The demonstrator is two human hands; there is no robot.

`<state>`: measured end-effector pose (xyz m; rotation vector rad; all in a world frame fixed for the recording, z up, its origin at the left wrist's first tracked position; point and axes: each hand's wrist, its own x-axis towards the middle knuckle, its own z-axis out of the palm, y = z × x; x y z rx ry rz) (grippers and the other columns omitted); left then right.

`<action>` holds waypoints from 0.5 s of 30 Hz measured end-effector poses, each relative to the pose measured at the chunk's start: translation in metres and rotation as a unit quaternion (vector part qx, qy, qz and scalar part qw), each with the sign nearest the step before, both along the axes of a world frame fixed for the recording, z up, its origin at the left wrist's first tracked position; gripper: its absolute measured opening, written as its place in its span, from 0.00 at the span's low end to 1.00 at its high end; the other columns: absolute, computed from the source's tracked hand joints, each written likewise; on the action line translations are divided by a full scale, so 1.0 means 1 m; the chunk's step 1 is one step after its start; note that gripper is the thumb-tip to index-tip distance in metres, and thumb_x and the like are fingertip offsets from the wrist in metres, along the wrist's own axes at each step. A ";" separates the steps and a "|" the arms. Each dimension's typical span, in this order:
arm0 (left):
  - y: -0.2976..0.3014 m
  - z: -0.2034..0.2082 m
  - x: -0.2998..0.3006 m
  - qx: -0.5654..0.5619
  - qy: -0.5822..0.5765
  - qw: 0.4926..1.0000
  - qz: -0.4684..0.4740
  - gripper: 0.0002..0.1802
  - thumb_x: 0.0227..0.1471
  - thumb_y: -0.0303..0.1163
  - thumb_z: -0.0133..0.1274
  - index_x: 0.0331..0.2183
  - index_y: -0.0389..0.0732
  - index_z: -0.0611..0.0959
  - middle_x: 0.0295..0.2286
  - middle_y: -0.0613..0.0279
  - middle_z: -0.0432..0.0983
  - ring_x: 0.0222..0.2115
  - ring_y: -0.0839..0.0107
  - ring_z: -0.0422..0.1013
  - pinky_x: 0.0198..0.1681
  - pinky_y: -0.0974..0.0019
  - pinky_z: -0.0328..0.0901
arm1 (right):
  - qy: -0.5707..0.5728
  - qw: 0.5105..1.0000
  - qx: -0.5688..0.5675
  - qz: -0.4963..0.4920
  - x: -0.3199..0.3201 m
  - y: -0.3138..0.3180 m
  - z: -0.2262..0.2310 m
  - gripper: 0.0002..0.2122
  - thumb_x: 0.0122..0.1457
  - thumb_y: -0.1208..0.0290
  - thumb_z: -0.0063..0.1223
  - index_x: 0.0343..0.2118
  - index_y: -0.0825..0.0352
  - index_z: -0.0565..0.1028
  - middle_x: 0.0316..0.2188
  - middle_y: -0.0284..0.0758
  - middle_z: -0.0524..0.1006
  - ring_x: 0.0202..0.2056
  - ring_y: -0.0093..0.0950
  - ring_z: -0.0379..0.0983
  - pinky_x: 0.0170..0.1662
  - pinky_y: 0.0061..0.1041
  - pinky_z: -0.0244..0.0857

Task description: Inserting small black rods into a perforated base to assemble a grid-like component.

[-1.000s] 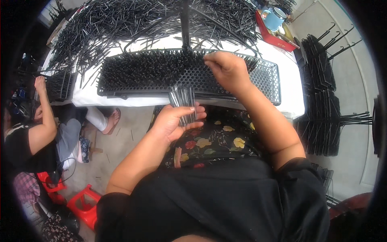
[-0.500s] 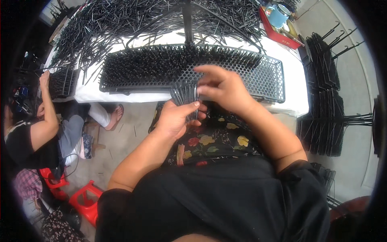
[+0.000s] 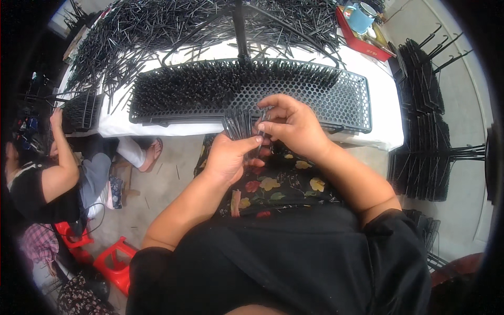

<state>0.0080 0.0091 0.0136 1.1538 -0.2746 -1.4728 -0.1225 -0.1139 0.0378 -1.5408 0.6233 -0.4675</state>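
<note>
My left hand is closed around a bundle of thin black sticks, fanned out at their upper ends, with the thumb laid across them. At the bundle's right side, my right hand pinches a thin black stick between thumb and fingers; its lower end is hidden by the hands. Just beyond both hands lies a long black perforated rack on the table's front edge. Upright black sticks fill its left part and a band along the back. Bare holes show at its right end and front middle.
Loose black sticks are heaped across the white-covered table. A red tray with a light-blue mug stands at the back right. Filled racks hang or stack at right. A co-worker sits at left near red stools.
My right hand has come down and closer to the bundle, its spread fingers closing into a pinch on a stick. My left hand stays almost in place. The co-worker's raised arm has shifted slightly.
</note>
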 end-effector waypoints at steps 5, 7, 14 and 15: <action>0.001 0.002 0.000 0.002 0.003 1.000 0.011 0.11 0.52 0.26 0.54 0.40 0.41 0.79 0.32 0.59 0.78 0.29 0.68 0.75 0.25 0.67 0.69 | 0.017 0.999 0.026 -0.013 0.002 0.002 -0.002 0.17 0.53 0.79 0.59 0.47 0.72 0.71 0.27 0.36 0.79 0.28 0.18 0.74 0.29 0.20 0.69; 0.001 0.003 -0.001 0.005 -0.002 1.000 0.015 0.10 0.52 0.27 0.54 0.39 0.40 0.79 0.33 0.59 0.78 0.30 0.68 0.75 0.26 0.67 0.70 | 0.023 0.999 0.028 -0.013 0.002 0.001 -0.005 0.18 0.53 0.79 0.59 0.47 0.72 0.71 0.27 0.36 0.79 0.27 0.18 0.73 0.29 0.19 0.68; 0.001 -0.002 -0.001 -0.004 0.009 0.999 0.053 0.10 0.51 0.28 0.56 0.38 0.39 0.77 0.32 0.56 0.79 0.29 0.65 0.77 0.25 0.65 0.72 | 0.023 0.999 -0.008 -0.029 0.001 0.005 -0.005 0.16 0.53 0.78 0.59 0.45 0.72 0.73 0.27 0.35 0.79 0.28 0.17 0.72 0.28 0.17 0.67; 0.002 -0.002 0.000 -0.003 0.007 0.999 0.046 0.09 0.52 0.28 0.55 0.38 0.39 0.77 0.33 0.57 0.79 0.30 0.67 0.76 0.27 0.66 0.72 | 0.023 0.999 -0.008 -0.029 0.002 0.005 -0.006 0.16 0.53 0.78 0.59 0.45 0.72 0.73 0.27 0.35 0.79 0.28 0.17 0.72 0.28 0.17 0.67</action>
